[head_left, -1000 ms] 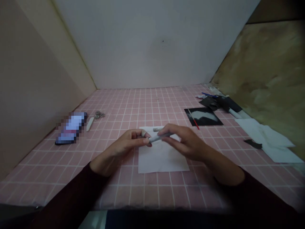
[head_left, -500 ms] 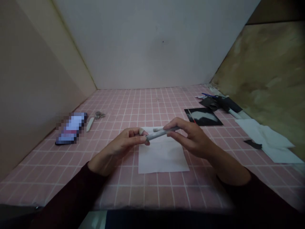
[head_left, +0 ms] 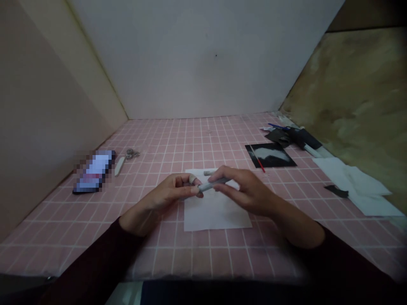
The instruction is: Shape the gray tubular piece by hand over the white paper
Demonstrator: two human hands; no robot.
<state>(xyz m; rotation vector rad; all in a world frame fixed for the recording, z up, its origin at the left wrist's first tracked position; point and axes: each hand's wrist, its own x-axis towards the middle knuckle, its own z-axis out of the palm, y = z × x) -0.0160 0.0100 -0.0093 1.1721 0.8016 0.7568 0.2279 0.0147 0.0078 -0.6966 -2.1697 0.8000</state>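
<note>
In the head view, a slim grey-white stick (head_left: 210, 185) is held slantwise between my two hands, above a white paper sheet (head_left: 218, 212). My left hand (head_left: 173, 190) pinches its left end between thumb and fingers. A pale band shows near one of that hand's fingertips. From above, my right hand (head_left: 246, 188) grips the stick's right part, thumb on the near side and fingers on the far side; that end is hidden in the hand. Just beyond the fingers, a short grey piece (head_left: 208, 173) lies at the sheet's far edge.
To the left are a phone (head_left: 95, 171), a white flat strip (head_left: 120, 166) and small scissors (head_left: 132, 153). At right lie a black-and-white picture (head_left: 276, 156) with a red pencil (head_left: 261, 165), dark scraps (head_left: 280, 136), white papers (head_left: 352, 180) and a black strip (head_left: 336, 191).
My right hand has moved left and slightly down, closer to my left hand. Less of the stick shows between them. The red pencil is more fully uncovered.
</note>
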